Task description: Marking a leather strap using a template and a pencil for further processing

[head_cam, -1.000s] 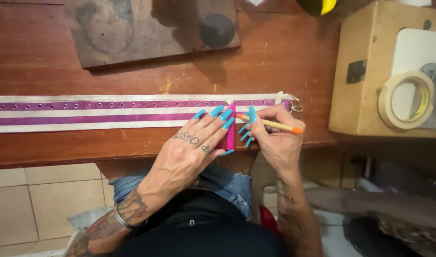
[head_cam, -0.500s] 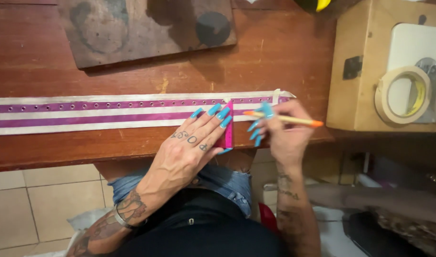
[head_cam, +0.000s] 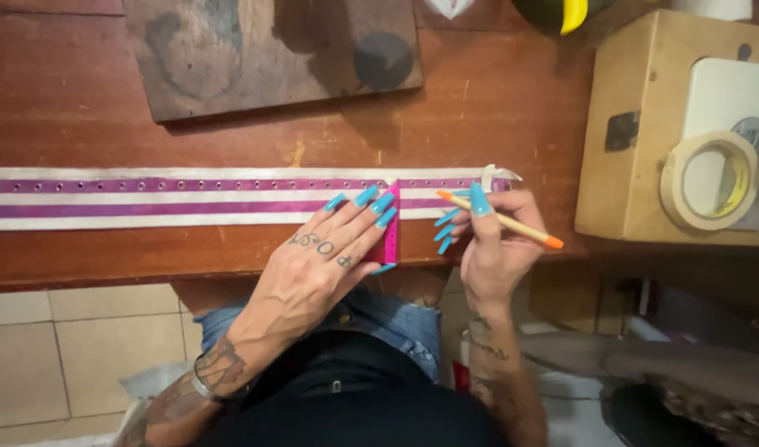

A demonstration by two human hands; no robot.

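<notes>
Pinning our pink ruler [head_cam: 390, 236] across the striped strap [head_cam: 189, 197].
Our right hand [head_cam: 491, 248] grasps the pencil [head_cam: 499, 220], tip just beside the ruler; our left hand [head_cam: 330, 257] presses flat, released.

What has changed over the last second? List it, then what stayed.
The right hand has drawn the pencil back from the pink ruler, to the right, still gripping it. The left hand stays pressed on the ruler; the striped strap has not shifted.
</notes>
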